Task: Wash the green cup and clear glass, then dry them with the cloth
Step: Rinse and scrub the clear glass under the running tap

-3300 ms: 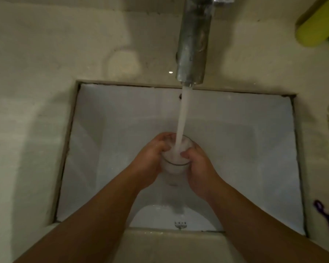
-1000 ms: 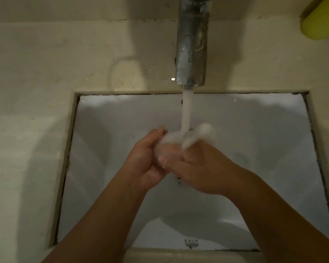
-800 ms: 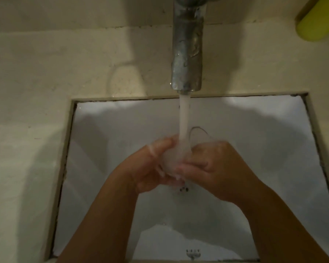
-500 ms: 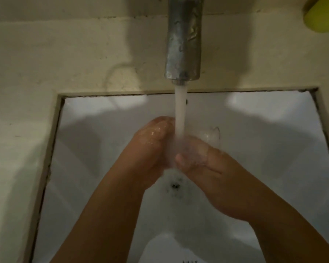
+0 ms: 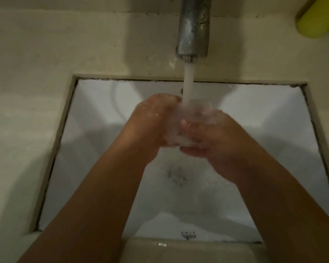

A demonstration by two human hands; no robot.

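The clear glass (image 5: 180,130) lies tilted between both my hands over the white sink (image 5: 95,103), right under the running stream of water (image 5: 188,82). My left hand (image 5: 152,120) curls round its left side. My right hand (image 5: 211,137) grips it from the right, thumb across its wall. Water and foam blur the glass, so its rim is hard to make out. A yellow-green cylindrical thing (image 5: 317,18), possibly the green cup, stands at the far right corner of the counter, partly cut off.
The metal faucet (image 5: 194,27) hangs over the sink's back edge. A beige counter (image 5: 30,92) surrounds the basin. The drain (image 5: 176,175) sits below my hands, and an overflow mark (image 5: 187,234) shows at the near wall.
The glass went from upright under the stream to tilted on its side. My hands have turned it between them while water keeps running; the camera shifted slightly.
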